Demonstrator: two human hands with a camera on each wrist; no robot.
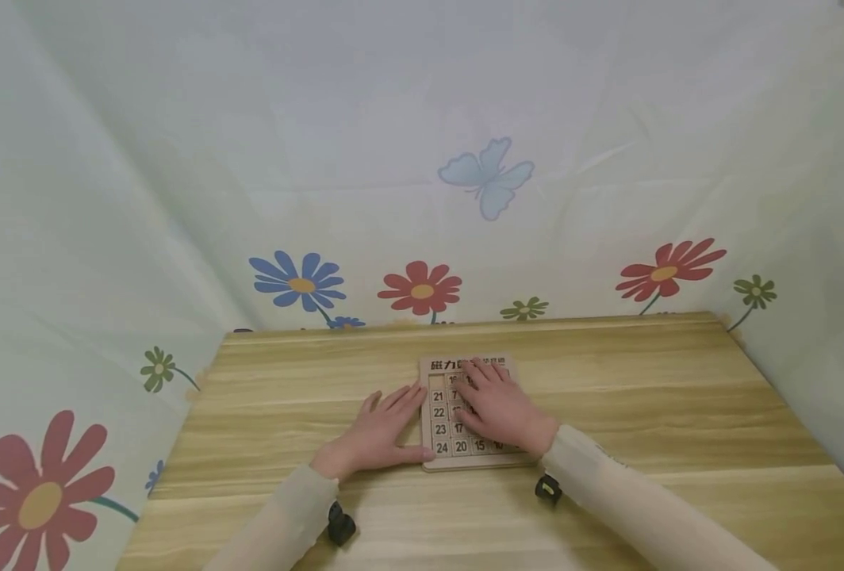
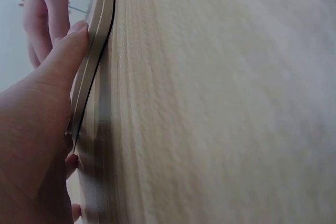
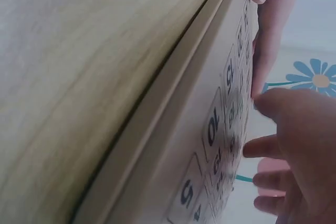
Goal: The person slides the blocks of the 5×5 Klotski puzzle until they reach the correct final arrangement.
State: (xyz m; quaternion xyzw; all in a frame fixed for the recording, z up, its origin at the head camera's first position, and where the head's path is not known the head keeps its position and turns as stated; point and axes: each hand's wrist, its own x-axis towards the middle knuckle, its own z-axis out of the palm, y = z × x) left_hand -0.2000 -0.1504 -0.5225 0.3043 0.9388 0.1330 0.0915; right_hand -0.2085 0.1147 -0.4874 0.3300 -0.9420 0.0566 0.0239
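Note:
A flat wooden number sliding puzzle (image 1: 468, 462) lies on the table, with dark printed characters across its top. Numbered tiles fill its grid, and one bare slot (image 1: 437, 381) shows at the upper left. My left hand (image 1: 372, 436) rests along the left side, fingertips at the upper left edge and thumb on the lower left corner. Over the tiles is my right hand (image 1: 504, 408), its fingers spread and fingertips reaching the upper and middle rows. It hides much of the grid's right side. In the right wrist view, tiles such as the 10 tile (image 3: 212, 124) stay uncovered near the front rim.
The wood-grain table (image 1: 608, 381) extends around the puzzle on all sides. Behind it hangs a pale cloth (image 1: 365, 182) printed with flowers and a butterfly. A small black device (image 1: 340, 523) sits at the left wrist, another (image 1: 548, 488) at the right.

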